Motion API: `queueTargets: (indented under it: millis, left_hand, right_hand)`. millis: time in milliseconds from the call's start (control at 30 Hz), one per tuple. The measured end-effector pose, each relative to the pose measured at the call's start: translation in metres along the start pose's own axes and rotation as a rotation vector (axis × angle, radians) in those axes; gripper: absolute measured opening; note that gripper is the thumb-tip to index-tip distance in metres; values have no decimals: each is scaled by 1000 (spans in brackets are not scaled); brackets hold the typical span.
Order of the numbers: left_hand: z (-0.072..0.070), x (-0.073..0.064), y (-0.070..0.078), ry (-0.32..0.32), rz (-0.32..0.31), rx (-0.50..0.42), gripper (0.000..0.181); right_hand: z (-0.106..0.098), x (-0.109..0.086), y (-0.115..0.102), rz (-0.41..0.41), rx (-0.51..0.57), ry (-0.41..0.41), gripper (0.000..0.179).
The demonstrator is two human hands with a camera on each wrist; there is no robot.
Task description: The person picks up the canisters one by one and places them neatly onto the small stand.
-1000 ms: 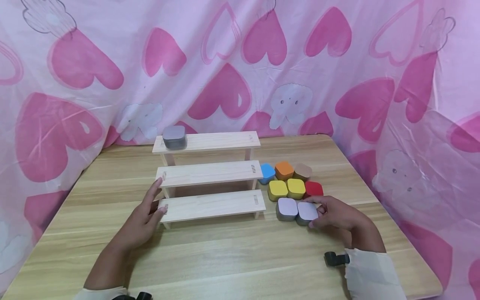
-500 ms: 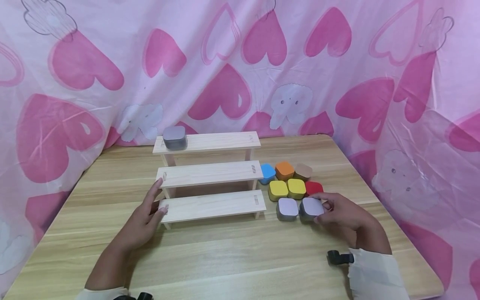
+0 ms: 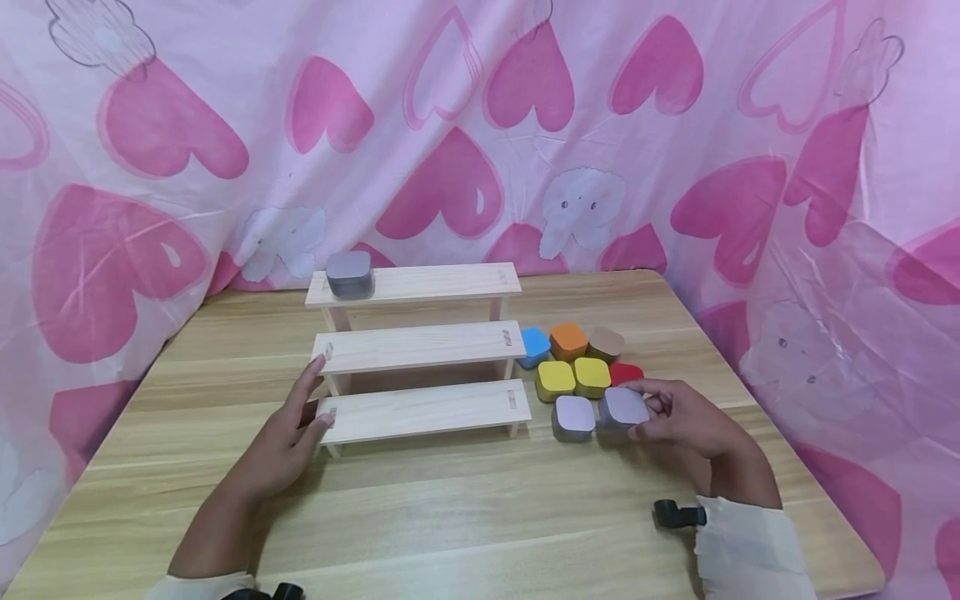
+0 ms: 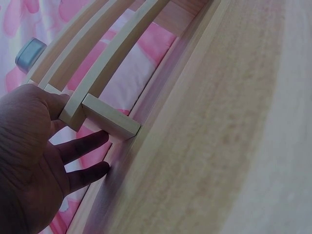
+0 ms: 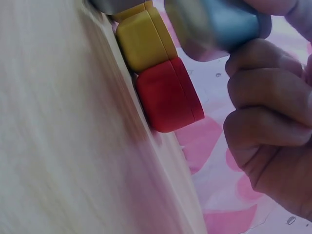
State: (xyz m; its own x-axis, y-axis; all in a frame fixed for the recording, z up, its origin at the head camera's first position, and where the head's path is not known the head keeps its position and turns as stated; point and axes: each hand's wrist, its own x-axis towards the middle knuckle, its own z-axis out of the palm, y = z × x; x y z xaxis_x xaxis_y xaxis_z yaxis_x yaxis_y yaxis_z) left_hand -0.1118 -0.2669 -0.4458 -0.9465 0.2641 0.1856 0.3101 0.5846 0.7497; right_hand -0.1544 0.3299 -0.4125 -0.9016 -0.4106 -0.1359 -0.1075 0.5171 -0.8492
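Observation:
In the head view, my right hand (image 3: 686, 421) pinches a small grey rounded-square box (image 3: 624, 407) by its right side. The right wrist view has this grey box (image 5: 219, 24) raised above the table, my fingers curled beside it. A matching grey box (image 3: 574, 417) stands just to its left. At the left end of a three-step wooden rack (image 3: 420, 346), my left hand (image 3: 281, 442) touches the lowest step with the thumb, while a finger reaches the middle step. Two fingers (image 4: 87, 175) extend below the rack's end in the left wrist view.
Another grey box (image 3: 349, 275) sits on the top step's left end. Right of the rack stand a blue box (image 3: 534, 346), an orange box (image 3: 568, 340), a brown box (image 3: 605, 342), two yellow boxes (image 3: 555, 380) and a red box (image 5: 168, 97). A pink heart-print curtain (image 3: 450, 175) surrounds the table.
My right hand has drawn its grey box away from the neighbouring grey one, rightward, then slightly up and back, now partly covering the red box. The left hand stays at the rack.

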Motion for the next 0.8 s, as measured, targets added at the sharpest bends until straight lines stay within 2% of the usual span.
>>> queueTargets:
  millis: [400,800]
  left_hand:
    - [-1,0,0,-2,6,-4,89]
    - [-1,-1,1,-4,10,-7,89]
  right_hand:
    - [1,1,-15,-114,-4,61,55]
    - [3,13,-55,-94,-10,119,61]
